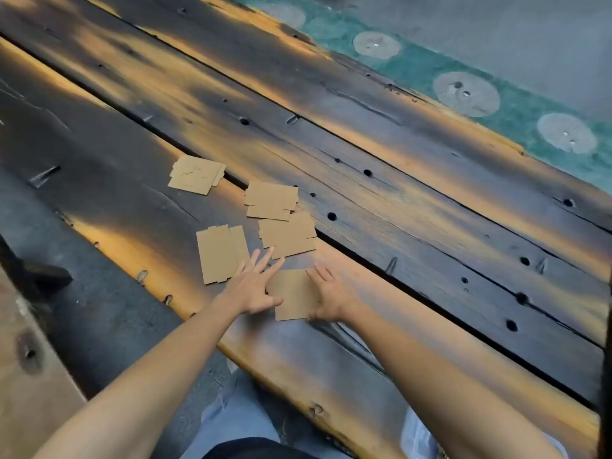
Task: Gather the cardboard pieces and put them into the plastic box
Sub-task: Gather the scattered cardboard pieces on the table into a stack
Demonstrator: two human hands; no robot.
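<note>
Several flat brown cardboard pieces lie on a dark wooden plank table (414,207). The nearest cardboard piece (294,294) sits between my hands. My left hand (253,286) rests with fingers spread on its left edge. My right hand (329,298) touches its right edge, thumb at the near corner. Other pieces lie further out: one to the left (220,253), one just beyond my fingers (288,235), another behind it (271,200), and the farthest at the left (195,174). No plastic box is in view.
The table's near edge (275,382) runs diagonally below my forearms. A green strip with pale round patches (467,94) borders the table's far side, with grey floor beyond. A dark object (46,276) sits at the left edge. Clear plastic (417,438) shows below the table.
</note>
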